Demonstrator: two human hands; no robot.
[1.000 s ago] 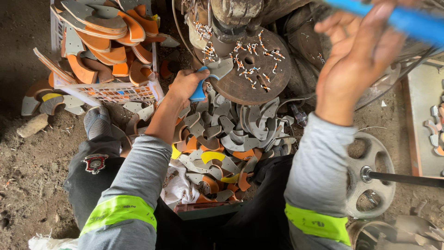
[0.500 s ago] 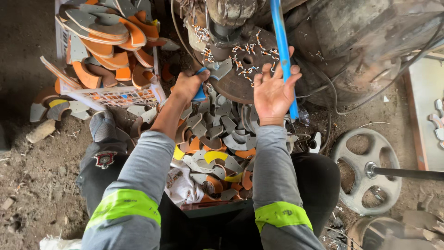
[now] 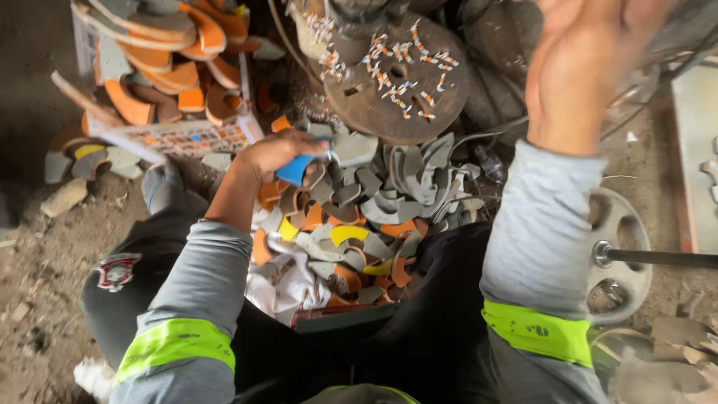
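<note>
Rising toward the camera, the right hand (image 3: pixel 591 67) has let go of the blue pole, fingers loose; the left hand (image 3: pixel 280 153) stays clenched on a blue-handled tool (image 3: pixel 294 170) over the grey-and-orange offcuts (image 3: pixel 374 217).

We see soft, even daylight with no hard shadows. The pile of scraps (image 3: pixel 359 217) in the middle is well lit and fairly sharp. The right hand (image 3: pixel 591 60), raised close to the camera, is blurred and pale. The ground (image 3: pixel 37 262) at left is dim, and the upper corners fall dark. The rusty disc (image 3: pixel 396 82) shows no glare.
</note>
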